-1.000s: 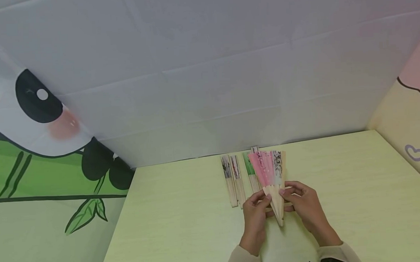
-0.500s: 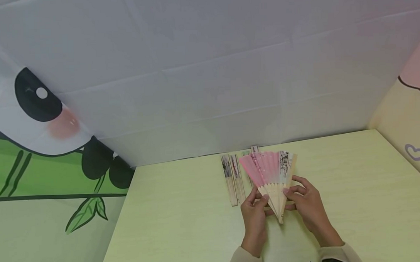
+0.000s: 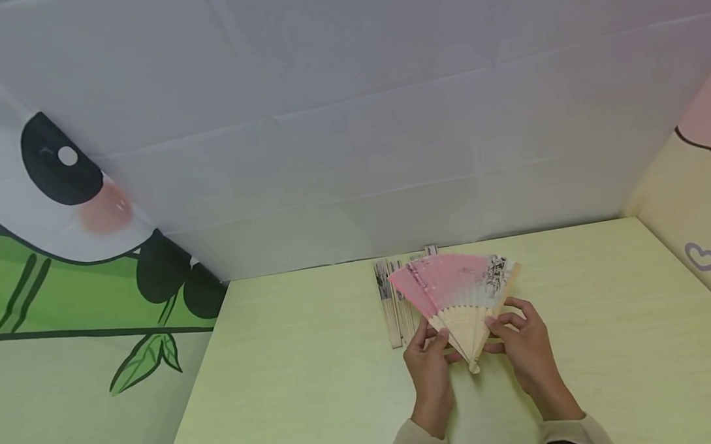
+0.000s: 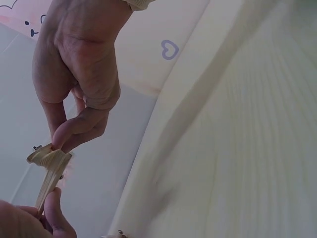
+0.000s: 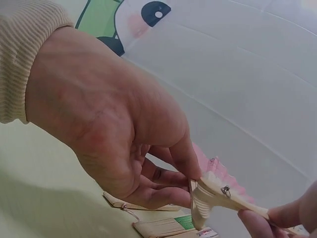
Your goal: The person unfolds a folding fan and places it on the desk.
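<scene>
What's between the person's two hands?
The wooden part of the pink fan lies between the left hand and right hand, both holding it, in the head view.

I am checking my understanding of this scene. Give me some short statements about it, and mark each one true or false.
1. The left hand holds one side of the pink fan. True.
2. The right hand lies flat on the table. False: the right hand holds the other side of the pink fan.
3. The pink fan is folded shut. False: it is spread open.
4. Folded fans lie on the table. True.
5. The heart drawing is on the table. False: the heart drawing is on the side wall.
6. The right wrist view shows a folded fan with green on it. True.
</scene>
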Demonstrator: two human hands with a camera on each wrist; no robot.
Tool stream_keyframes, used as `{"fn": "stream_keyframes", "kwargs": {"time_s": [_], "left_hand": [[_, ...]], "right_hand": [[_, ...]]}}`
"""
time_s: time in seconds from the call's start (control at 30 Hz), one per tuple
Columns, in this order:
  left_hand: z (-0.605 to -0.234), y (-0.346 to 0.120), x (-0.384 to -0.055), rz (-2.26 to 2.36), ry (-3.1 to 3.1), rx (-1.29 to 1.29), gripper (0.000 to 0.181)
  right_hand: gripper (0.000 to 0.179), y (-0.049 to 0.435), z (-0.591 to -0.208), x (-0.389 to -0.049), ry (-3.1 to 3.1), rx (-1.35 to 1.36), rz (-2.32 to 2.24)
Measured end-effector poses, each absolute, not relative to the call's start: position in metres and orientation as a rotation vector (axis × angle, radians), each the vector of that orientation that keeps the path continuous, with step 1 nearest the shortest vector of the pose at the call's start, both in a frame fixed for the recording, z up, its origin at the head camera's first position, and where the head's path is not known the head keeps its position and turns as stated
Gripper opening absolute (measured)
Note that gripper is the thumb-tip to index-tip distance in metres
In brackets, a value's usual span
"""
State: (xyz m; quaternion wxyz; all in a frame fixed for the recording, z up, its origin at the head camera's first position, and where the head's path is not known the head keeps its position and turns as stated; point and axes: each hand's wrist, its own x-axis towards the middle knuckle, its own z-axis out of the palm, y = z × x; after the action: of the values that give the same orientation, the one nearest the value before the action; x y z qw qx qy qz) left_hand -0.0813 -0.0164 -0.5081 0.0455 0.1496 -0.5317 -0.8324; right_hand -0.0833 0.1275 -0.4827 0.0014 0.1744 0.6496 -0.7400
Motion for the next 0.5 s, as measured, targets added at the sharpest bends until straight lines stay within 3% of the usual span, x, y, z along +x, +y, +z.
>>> {"fn": "stream_keyframes", "kwargs": {"time_s": [0.5], "left_hand": [[-0.5074, -0.0112, -0.0797, -2.526, -1.539, 0.512, 0.066]], "right_hand": [[0.05, 0.1291, -0.4831, -0.0784, 1.954, 0.629, -2.452]]}}
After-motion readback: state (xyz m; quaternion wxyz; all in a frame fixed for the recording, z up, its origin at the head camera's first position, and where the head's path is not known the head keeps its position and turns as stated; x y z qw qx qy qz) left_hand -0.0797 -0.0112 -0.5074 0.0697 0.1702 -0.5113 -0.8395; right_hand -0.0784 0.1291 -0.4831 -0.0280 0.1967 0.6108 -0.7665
